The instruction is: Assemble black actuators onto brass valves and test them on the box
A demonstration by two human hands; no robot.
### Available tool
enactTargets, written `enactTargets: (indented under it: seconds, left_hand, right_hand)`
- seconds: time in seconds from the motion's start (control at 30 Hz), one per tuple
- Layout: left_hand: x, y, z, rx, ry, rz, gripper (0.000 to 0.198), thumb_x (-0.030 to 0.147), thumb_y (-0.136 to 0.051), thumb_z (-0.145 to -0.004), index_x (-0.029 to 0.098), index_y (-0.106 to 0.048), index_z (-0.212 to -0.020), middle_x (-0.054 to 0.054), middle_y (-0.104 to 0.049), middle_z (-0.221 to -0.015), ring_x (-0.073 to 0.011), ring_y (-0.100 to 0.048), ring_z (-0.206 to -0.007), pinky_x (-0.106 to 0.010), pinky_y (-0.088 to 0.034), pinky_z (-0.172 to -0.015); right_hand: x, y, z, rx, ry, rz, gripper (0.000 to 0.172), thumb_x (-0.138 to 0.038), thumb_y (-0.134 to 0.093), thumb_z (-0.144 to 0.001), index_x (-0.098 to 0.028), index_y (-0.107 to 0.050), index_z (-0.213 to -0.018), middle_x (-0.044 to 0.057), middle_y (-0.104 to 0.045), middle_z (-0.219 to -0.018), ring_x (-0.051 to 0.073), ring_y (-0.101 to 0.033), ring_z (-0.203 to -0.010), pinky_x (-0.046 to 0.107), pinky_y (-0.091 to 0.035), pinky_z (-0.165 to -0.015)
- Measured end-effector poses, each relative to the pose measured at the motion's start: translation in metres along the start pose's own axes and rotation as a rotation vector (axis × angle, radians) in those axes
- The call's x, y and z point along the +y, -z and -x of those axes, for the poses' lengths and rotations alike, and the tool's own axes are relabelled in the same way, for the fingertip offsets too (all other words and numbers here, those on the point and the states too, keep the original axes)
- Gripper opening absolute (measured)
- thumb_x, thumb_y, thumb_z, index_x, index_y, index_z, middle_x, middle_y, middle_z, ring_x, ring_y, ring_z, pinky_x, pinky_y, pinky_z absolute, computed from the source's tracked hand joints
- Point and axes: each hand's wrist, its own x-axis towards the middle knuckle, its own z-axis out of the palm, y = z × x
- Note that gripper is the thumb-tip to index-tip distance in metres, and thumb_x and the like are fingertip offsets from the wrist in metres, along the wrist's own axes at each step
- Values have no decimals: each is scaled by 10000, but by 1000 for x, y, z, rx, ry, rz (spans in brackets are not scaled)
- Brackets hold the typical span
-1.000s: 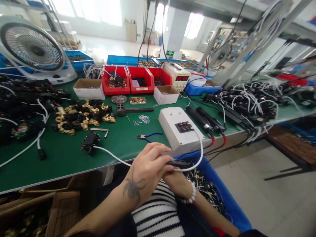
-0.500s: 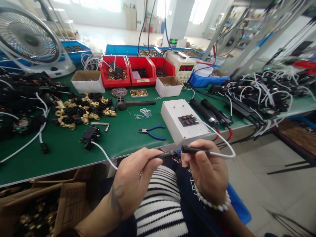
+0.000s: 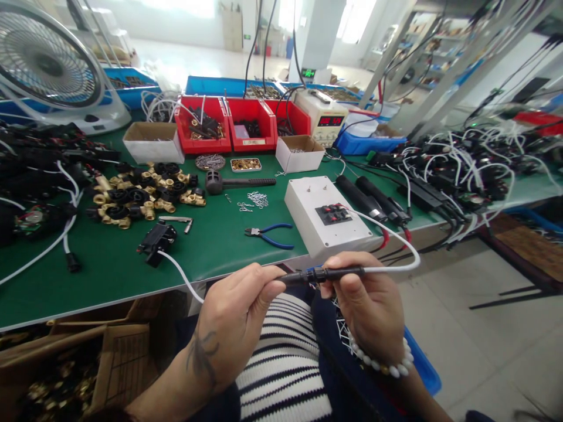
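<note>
My left hand (image 3: 235,319) is closed around a black cable connector (image 3: 294,278), thumb and fingers pinching its barrel. A second black cable connector (image 3: 341,273) is gripped by my right hand (image 3: 369,308). The two connectors meet end to end in front of my lap; how deeply they are joined I cannot tell. From the right one a white cable (image 3: 402,265) loops up to a grey test box (image 3: 328,214) with black and red terminals. Another white cable (image 3: 181,275) runs from a small black switch unit (image 3: 158,241) down behind my left hand.
Blue-handled pliers (image 3: 269,234), metal clips (image 3: 257,200) and a black mallet (image 3: 240,181) lie on the green table (image 3: 220,249). Brass fittings (image 3: 145,196) are heaped at left. Red bins (image 3: 204,140) and a power supply (image 3: 325,120) stand behind. Two black cylinders (image 3: 369,199) lie right of the box.
The gap between the two connectors has closed: my right hand has brought its connector leftward against the one in my left hand. The whole view has shifted slightly.
</note>
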Motion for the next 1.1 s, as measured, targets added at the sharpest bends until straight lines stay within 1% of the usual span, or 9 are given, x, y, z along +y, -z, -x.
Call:
enactTargets:
  seconds: [0.37,0.53,0.6,0.7,0.77,0.83,0.9,1.03,1.1]
  left_hand:
    - [-7,-3,1,22,-76,-141,196,278,-473,-993,183,-644,-988,-21,-711,-782,-139,-661,-684,-236,-504,-623]
    - [-16,-6,-3,-113,-58,-92,263,313,-452,-1000,164,-664,-953,-11,-710,-771,-132,-648,-696,-230,-504,-641]
    - [-30,1,-5,-41,11,-148,295,377,-459,-990,174,-672,-967,-32,-720,-869,-158,-653,-823,-257,-525,-747]
    - [-69,26,-2,299,278,-412,385,430,-411,-995,150,-639,-1128,-122,-656,-1166,-240,-569,-1153,-381,-452,-1016]
    - [-101,47,3,384,600,-642,434,440,-406,-979,134,-587,-1229,-154,-569,-1314,-281,-476,-1282,-415,-372,-1104]
    - [-131,65,10,381,745,-666,526,442,-418,-950,27,-566,-1238,-268,-522,-1325,-388,-452,-1285,-531,-349,-1092]
    - [-151,74,17,296,804,-633,510,462,-400,-932,63,-627,-1155,-246,-619,-1151,-412,-545,-1149,-587,-397,-1017]
    - [-156,65,24,187,752,-550,471,468,-472,-884,181,-614,-1229,-145,-650,-1003,-362,-601,-1031,-535,-454,-967]
    - [-149,54,24,193,700,-509,497,449,-554,-842,187,-589,-1264,-140,-627,-1063,-346,-597,-1057,-506,-462,-973]
  right_hand:
    - [5,-3,-2,-4,-80,20,111,-340,-671,-890,-247,-694,-946,-15,-671,-728,102,-629,-605,206,-518,-570]
    - [20,7,-4,-50,-223,66,210,-432,-630,-902,-234,-680,-948,-18,-658,-700,103,-607,-605,211,-507,-616]
    - [30,15,-5,-165,-377,194,359,-528,-548,-920,-197,-686,-915,22,-681,-717,131,-615,-621,245,-516,-626]
    - [33,31,-7,-565,-585,546,512,-612,-500,-898,-160,-721,-805,92,-729,-789,204,-664,-716,319,-544,-694]
    - [23,42,-11,-877,-621,674,446,-562,-536,-896,-175,-758,-876,94,-757,-898,245,-696,-846,357,-548,-802]
    - [7,50,-20,-1038,-583,679,350,-481,-564,-906,-216,-759,-1024,71,-766,-1000,249,-705,-937,364,-542,-868]
    - [-6,55,-38,-914,-449,690,314,-446,-567,-908,-241,-749,-1063,58,-769,-1003,231,-713,-931,350,-554,-855]
    - [5,62,-103,-187,-6,864,290,-424,-548,-906,-241,-726,-1044,75,-752,-1002,223,-701,-932,386,-553,-873]
    - [25,69,-141,-6,136,931,297,-387,-567,-879,-223,-705,-1086,93,-736,-1072,239,-689,-975,426,-534,-915]
